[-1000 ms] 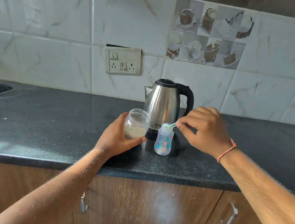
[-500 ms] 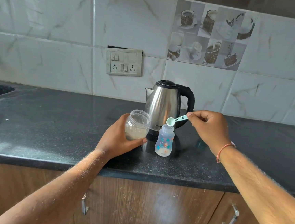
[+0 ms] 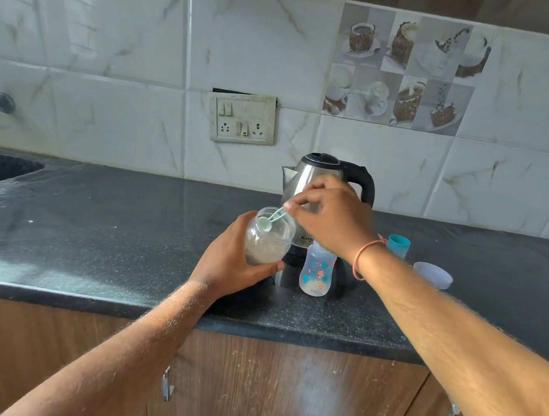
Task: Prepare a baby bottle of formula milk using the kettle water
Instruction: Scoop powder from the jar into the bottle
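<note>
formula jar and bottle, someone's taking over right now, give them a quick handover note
Left hand grips the open formula jar, tilted and lifted off the counter.
Right hand pinches the green scoop, its bowl inside the jar mouth.
Baby bottle stands uncapped before the kettle, some powder at its bottom. Teal cap and a clear lid sit to the right.
Done: some powder is in.
Left: any remaining scoops, pour kettle water, cap the bottle, mix.

One kettle (image 3: 314,191), one bottle (image 3: 316,271), one jar (image 3: 268,240), one scoop (image 3: 267,222), two lids (image 3: 398,245).
</note>
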### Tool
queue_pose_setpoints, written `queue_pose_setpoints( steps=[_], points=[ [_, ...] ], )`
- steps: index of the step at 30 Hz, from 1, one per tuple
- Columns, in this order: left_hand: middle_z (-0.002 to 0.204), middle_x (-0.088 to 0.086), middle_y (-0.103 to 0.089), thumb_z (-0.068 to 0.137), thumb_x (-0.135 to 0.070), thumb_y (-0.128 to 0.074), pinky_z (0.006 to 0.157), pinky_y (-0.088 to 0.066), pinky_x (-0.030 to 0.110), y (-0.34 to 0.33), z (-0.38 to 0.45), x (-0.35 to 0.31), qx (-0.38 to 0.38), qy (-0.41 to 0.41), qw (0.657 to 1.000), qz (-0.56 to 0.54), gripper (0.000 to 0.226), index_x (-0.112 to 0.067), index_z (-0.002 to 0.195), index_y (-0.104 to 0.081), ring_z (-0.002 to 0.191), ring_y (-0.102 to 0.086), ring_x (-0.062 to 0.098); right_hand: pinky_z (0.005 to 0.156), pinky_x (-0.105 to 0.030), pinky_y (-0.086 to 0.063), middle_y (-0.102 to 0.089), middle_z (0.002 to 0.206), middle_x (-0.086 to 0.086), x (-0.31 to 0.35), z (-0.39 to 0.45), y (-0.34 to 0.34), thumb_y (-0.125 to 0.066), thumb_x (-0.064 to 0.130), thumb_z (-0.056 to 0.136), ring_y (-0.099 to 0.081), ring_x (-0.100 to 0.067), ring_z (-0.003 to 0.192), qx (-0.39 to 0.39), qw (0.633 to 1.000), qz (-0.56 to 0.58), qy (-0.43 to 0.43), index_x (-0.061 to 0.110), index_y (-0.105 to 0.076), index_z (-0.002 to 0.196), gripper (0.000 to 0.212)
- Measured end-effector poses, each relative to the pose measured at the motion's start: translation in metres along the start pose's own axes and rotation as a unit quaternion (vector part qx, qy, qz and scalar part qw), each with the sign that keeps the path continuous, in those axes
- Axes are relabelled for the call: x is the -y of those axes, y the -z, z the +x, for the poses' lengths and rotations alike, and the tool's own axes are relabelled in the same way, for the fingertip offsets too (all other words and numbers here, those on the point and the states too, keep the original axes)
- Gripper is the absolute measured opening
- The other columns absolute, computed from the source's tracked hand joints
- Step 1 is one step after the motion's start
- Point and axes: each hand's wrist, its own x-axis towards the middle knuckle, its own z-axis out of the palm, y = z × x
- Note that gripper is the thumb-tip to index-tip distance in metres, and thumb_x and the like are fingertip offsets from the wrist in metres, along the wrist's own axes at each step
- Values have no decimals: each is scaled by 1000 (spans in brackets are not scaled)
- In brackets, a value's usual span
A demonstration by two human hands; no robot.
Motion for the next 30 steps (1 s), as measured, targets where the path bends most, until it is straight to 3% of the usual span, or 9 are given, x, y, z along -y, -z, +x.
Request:
queue_pose_setpoints(
  steps=[3,6,17,22,27,30],
  points=[
    [147,-18,-60,74,-58,-95,99,-56,31,1,0,0,-4,-9,1000,-10,100,-36,155,-41,124,-62,7,103,-52,-30,-54,138,23,15,1,-6,-65,63,99,-44,-13,134,45,981,-184,52,50,-82,104,22],
    [147,-19,-59,74,-57,-96,100,-56,30,2,0,0,-9,-13,1000,-19,100,-37,155,-41,126,-62,6,109,-56,-26,-50,150,22,20,1,-10,-62,64,100,-38,-14,142,68,971,-223,54,51,-81,106,24],
    [148,-15,-60,75,-59,-95,102,-58,34,0,0,2,-18,-13,1000,-20,102,-32,157,-41,126,-63,9,117,-61,-24,-53,144,27,14,4,-22,-70,58,97,-40,-10,141,98,987,-119,-43,46,-81,94,16],
    [150,-15,-60,73,-62,-93,105,-58,38,-1,1,4,-16,-3,1000,-16,103,-33,157,-40,129,-63,9,116,-60,-35,-58,123,28,3,13,-26,-79,50,93,-55,-11,128,49,995,4,-89,40,-75,65,30],
    [151,-13,-60,73,-64,-93,106,-57,38,-2,2,5,-16,2,1000,-12,106,-31,158,-40,130,-62,11,110,-53,-48,-64,118,25,-8,17,-23,-82,44,92,-65,-11,115,25,984,126,-126,23,-82,68,32],
    [152,-12,-60,73,-65,-92,107,-57,39,-1,2,5,-13,4,1000,-7,106,-31,159,-39,131,-62,12,109,-50,-50,-66,121,17,-10,16,-17,-81,35,95,-64,-10,113,24,978,156,-137,15,-87,82,25]
  ],
)
